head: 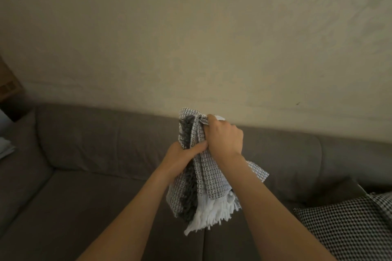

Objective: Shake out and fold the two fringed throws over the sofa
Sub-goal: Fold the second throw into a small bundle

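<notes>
The throw (209,172) is bunched up in the air in front of me, above the seat of the sofa (106,133) and not touching it. It is a grey-and-white waffle weave, gathered into a thick hanging bundle with a darker grey band running down its left side and the white fringe (212,212) dangling at the bottom. My left hand (182,153) grips the bundle around its middle, fingers wrapped across the cloth. My right hand (224,135) clutches the upper part just above and beside it, knuckles toward me, so the two hands touch.

I judge this to be the gathering or shaking step for one throw; no neat fold shows yet. The next move calls for finding two corners, spreading my hands well apart and letting the cloth drop open before it can be folded flat.

At the lower right, a black-and-white checked fabric (343,224) lies on the sofa. Whether it is the second throw or a cushion I cannot tell. Behind the sofa rises a plain pale wall (191,27).

I can read no brand, label or writing anywhere.
</notes>
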A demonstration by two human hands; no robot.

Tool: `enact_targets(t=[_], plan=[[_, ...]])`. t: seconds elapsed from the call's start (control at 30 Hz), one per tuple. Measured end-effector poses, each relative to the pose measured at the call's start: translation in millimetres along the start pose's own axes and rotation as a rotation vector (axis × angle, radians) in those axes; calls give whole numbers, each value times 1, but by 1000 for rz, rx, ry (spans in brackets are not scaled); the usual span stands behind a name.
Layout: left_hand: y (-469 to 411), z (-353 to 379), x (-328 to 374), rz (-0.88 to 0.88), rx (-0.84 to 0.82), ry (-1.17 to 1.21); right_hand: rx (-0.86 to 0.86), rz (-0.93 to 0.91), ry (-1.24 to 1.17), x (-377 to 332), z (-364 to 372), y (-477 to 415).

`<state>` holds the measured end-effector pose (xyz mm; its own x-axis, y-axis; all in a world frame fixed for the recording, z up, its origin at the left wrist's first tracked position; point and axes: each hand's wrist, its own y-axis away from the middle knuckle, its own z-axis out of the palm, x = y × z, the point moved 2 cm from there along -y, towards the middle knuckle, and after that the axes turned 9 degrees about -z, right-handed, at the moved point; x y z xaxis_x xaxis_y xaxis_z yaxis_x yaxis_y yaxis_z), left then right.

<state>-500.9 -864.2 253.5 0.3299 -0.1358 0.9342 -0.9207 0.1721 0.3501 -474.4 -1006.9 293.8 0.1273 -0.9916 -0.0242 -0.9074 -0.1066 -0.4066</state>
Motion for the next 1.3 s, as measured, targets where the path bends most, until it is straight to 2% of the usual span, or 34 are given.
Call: enact_targets(t=[0.17,0.33,0.43,0.53,0.57,0.63,0.7,0.73,0.8,0.87,0.93,1.07,1.17,1.3], plan=[[-7,4,1,17,87,-51,81,-25,35,4,6,-5],[-16,10,-3,-180,321,180,231,-196,-7,-10,12,4],[-21,5,-1,-248,346,288,314,-189,-269,5,25,7],[-27,-7,-3,-307,389,424,97,-58,-681,21,41,23],[-29,-12,-4,-331,397,462,13,-26,-742,27,47,30],[-30,-22,-4,-365,413,528,-146,-5,-654,40,57,42],[-30,-31,-2,-368,451,564,-275,-20,-454,55,64,48],[-29,-33,-2,-366,466,564,-291,-5,-373,59,65,47],[-47,-41,-21,-392,488,576,-202,45,-308,58,60,41],[-57,-42,-35,-455,439,622,-92,85,-344,42,46,35],[-51,-38,-32,-482,363,683,-110,-12,-371,19,37,31],[-27,-30,-8,-369,296,691,-215,-221,-487,-6,33,40],[-24,-31,-6,-310,213,724,-248,-273,-679,-12,35,47],[-21,-29,-5,-229,74,641,-224,-277,-680,-21,33,47]])
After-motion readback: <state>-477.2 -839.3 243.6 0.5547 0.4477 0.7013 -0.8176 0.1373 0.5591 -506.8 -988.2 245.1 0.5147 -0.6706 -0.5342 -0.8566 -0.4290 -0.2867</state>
